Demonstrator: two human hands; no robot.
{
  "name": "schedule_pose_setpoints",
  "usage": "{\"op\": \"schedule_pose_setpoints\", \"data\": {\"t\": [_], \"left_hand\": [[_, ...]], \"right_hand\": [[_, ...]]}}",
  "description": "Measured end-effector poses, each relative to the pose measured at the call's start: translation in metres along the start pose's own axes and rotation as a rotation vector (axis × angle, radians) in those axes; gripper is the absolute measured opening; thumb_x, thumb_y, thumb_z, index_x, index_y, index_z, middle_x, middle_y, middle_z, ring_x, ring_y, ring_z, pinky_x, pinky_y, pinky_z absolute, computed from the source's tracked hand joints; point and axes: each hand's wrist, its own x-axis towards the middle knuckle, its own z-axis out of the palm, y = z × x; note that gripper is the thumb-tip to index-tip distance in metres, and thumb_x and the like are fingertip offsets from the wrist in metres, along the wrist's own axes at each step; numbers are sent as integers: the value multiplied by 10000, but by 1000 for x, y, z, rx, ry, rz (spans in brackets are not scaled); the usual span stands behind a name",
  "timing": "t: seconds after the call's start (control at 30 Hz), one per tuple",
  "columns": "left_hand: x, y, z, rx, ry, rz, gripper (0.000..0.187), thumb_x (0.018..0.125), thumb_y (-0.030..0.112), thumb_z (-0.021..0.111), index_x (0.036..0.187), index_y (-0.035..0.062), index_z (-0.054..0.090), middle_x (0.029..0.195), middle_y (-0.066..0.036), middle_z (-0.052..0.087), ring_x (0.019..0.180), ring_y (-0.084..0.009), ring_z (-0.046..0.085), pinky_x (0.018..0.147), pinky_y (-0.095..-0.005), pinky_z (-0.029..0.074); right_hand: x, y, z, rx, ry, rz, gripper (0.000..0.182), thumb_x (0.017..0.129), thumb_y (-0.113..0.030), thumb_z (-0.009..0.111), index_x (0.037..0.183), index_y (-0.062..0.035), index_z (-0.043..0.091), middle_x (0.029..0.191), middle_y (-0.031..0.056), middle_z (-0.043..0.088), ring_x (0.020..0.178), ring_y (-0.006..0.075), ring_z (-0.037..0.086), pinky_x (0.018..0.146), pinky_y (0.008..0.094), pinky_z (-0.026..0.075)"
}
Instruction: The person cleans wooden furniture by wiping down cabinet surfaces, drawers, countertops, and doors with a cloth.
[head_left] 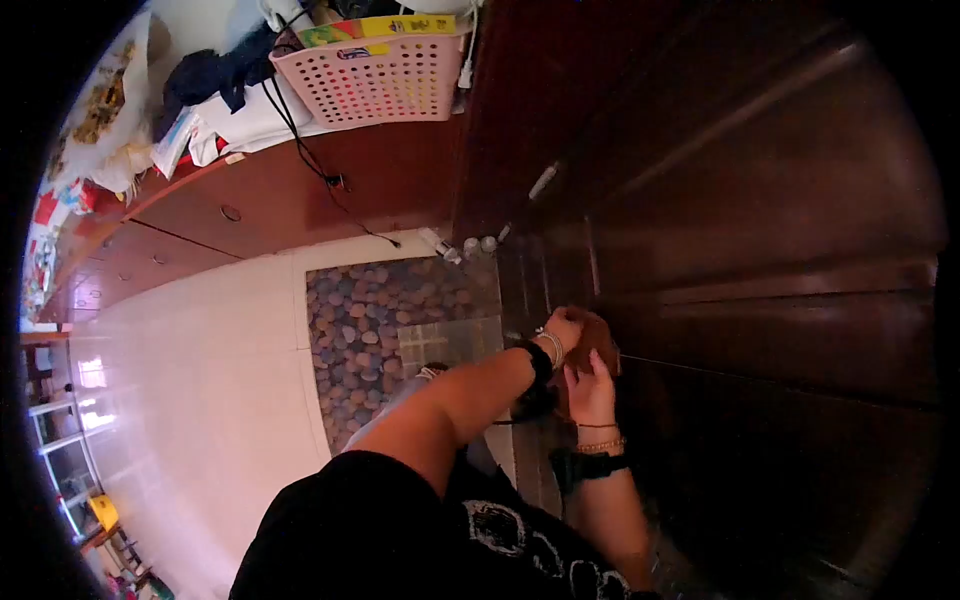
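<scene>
Dark brown wood fills most of the view, a big door (760,260) right in front of the person. Both hands are up against it: the left hand (563,328) (bracelets on the wrist) is curled shut over a brownish object (598,335), maybe a cloth, too blurry to say. The right hand (592,390) sits just below, fingers closed against the same thing. A pink basket (375,80) sits on the cabinet top, and a pebble-pattern mat (400,320) lies on the floor.

- Dim and murky at right, on the dark wooden door (760,250).
- Brighter at left, glare on the floor tiles (190,380).
- Heavy fisheye bending, black vignette at edges.
</scene>
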Motion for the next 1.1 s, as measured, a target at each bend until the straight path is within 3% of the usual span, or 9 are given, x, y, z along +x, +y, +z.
{"op": "schedule_pose_setpoints", "data": {"t": [0.1, 0.37, 0.47, 0.57, 0.6, 0.7, 0.83, 0.9, 1.1], "left_hand": [[-49, 63, -17, -156, 33, -97, 354, 889, 145, 426, 1226, 40, 445, 1197, -166, 514, 1073, -279, 519, 842, -367, 471], [-15, 56, -17, -504, -73, -242, 356, 912, 176, 392, 1247, 61, 428, 1188, -144, 519, 1079, -268, 510, 834, -432, 460], [19, 58, -20, -327, -101, -203, 368, 931, 203, 360, 1265, 60, 417, 1226, -145, 500, 1094, -254, 503, 858, -401, 450], [90, 41, -28, -58, 35, -76, 388, 831, 200, 517, 1176, 24, 508, 1163, -176, 545, 1079, -306, 514, 891, -357, 425], [121, 29, -34, -168, -38, -102, 369, 886, 211, 422, 1209, 45, 485, 1211, -159, 516, 1094, -283, 506, 900, -364, 420], [144, 72, -79, 213, -146, 82, 340, 923, 209, 376, 1204, 67, 505, 1226, -134, 515, 1083, -262, 509, 900, -372, 417], [171, 138, -116, -118, -147, 299, 353, 850, 165, 525, 1192, 76, 518, 1262, -160, 469, 1160, -280, 444, 916, -334, 415], [124, 213, -127, -545, -57, -111, 306, 877, 200, 483, 1162, 93, 520, 1182, -103, 523, 1083, -243, 478, 886, -381, 420], [130, 227, -140, -733, -123, -113, 302, 863, 145, 515, 1164, 131, 493, 1152, -84, 500, 1075, -218, 470, 893, -353, 420]], "right_hand": [[12, 5, 6, -57, -13, -38, 401, 862, -259, 578, 1214, -95, 477, 1262, 22, 461, 1175, 183, 389, 996, 341, 295], [23, 2, 28, -188, 58, -88, 454, 861, -247, 581, 1262, -98, 428, 1288, 34, 437, 1188, 193, 380, 1027, 353, 249], [38, -4, 48, -186, 97, -93, 487, 855, -262, 589, 1275, -94, 411, 1288, 36, 435, 1190, 190, 378, 1039, 347, 239], [57, -13, 80, -146, 97, -71, 511, 847, -271, 597, 1285, -99, 398, 1288, 32, 434, 1190, 186, 378, 1048, 345, 223], [66, -18, 94, -140, 103, -88, 511, 847, -271, 597, 1285, -99, 398, 1288, 32, 434, 1190, 186, 378, 1048, 345, 223], [101, -32, 139, -173, 50, -151, 466, 847, -253, 600, 1260, -113, 435, 1271, 20, 445, 1156, 168, 400, 1006, 324, 282], [142, -42, 184, -168, 52, -244, 441, 851, -237, 594, 1249, -110, 450, 1257, 19, 455, 1137, 166, 412, 982, 319, 310], [149, -44, 198, -241, 1, -371, 417, 852, -212, 592, 1234, -108, 461, 1236, 13, 470, 1131, 159, 420, 978, 323, 314], [165, -50, 220, -121, 36, -320, 385, 850, -170, 586, 1211, -111, 467, 1195, 5, 491, 1088, 143, 451, 957, 303, 329]]}}
